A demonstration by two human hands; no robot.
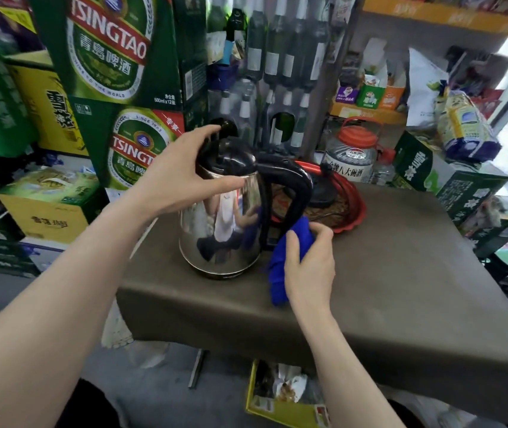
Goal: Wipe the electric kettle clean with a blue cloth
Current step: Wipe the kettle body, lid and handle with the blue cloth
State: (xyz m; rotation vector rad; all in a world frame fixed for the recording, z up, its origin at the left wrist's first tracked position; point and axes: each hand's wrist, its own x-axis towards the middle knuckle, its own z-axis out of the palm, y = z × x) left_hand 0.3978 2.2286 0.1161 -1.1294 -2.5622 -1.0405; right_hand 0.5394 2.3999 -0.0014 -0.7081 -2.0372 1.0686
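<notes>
Gripping the kettle (221,220) top with your left hand (178,177) steadies it while your right hand (309,264), at four o'clock, clutches the cloth (283,261).

The kettle (221,217) is standing on the table (401,304), toward its far left part. The left hand (181,177) is gripping its top from the left. The right hand (308,267) is holding the cloth (289,251) just right of the kettle, against its handle (289,186). A tray (350,208) is sitting behind the handle, with a jar (351,152) behind it.
</notes>
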